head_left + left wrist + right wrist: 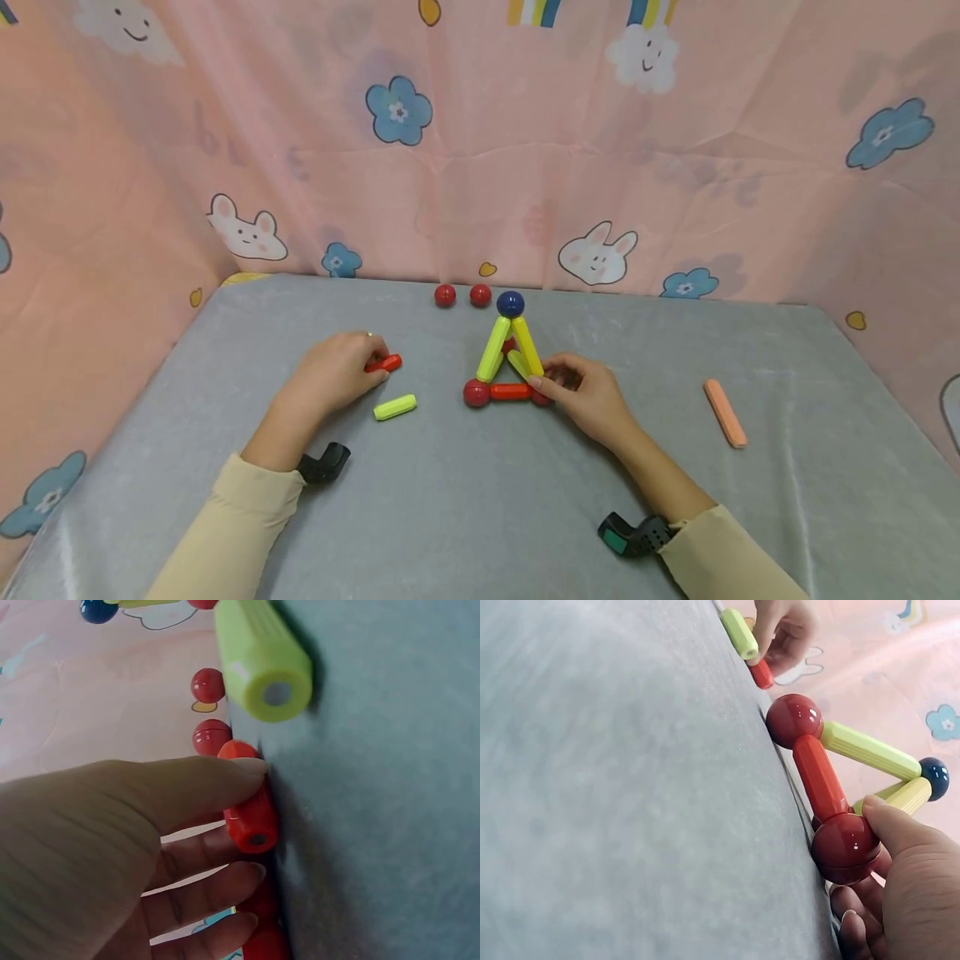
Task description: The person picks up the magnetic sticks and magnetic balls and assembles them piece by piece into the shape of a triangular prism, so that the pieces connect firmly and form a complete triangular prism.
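Observation:
My left hand (pixel 335 372) pinches a red magnetic rod (pixel 251 814) between thumb and fingers, low over the cloth. More red pieces (pixel 264 941) show partly behind its lower fingers in the left wrist view. A lime-green rod (pixel 395 407) lies on the cloth just nearer than that hand. At the centre stands a pyramid of rods and balls: a blue ball (pixel 511 304) on top, yellow-green sides, a red rod (pixel 510 392) along the front base. My right hand (pixel 592 398) grips its front right corner, thumb by the yellow rod (pixel 528 347) and the red corner ball (pixel 846 847).
Two loose red balls (pixel 445 296) sit behind the pyramid near the table's back edge. An orange stick (pixel 725 414) lies at the right. A grey cloth (pixel 465 508) covers the table, and a pink patterned curtain (pixel 480 167) hangs behind it.

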A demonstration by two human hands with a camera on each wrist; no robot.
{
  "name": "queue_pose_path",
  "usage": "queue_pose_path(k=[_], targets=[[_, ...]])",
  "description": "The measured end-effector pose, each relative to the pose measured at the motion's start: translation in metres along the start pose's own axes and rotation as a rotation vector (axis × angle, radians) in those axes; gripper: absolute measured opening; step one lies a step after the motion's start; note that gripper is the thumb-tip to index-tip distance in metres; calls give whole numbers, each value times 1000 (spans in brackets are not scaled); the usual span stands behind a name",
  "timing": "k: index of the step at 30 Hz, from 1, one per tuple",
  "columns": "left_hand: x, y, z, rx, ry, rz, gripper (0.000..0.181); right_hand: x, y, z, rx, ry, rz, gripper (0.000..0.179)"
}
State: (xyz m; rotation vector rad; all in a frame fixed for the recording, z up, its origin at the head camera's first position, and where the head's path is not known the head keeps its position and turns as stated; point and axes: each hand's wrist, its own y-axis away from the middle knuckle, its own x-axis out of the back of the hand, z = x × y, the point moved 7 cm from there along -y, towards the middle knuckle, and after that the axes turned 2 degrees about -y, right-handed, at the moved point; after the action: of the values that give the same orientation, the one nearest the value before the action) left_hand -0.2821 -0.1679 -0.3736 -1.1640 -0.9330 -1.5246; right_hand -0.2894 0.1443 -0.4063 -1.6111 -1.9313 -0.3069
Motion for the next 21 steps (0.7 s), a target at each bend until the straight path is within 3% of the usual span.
queue_pose_path(k=[6, 8, 11, 15, 21], targets=[[0, -2, 2, -30, 6, 18, 20, 2, 2, 1, 1, 4, 10, 25], [1, -2, 4, -27, 49, 38, 19, 3, 2, 0, 2, 6, 8, 25], [6, -1, 12, -19, 174, 70, 21, 2, 1, 0, 0, 10, 4, 26], [9, -1, 33, -32, 409, 62, 27, 1, 0, 0, -5, 15, -4, 28], [-6, -2, 62, -33, 676, 93, 31, 1, 0, 1, -7, 9, -11, 29]])
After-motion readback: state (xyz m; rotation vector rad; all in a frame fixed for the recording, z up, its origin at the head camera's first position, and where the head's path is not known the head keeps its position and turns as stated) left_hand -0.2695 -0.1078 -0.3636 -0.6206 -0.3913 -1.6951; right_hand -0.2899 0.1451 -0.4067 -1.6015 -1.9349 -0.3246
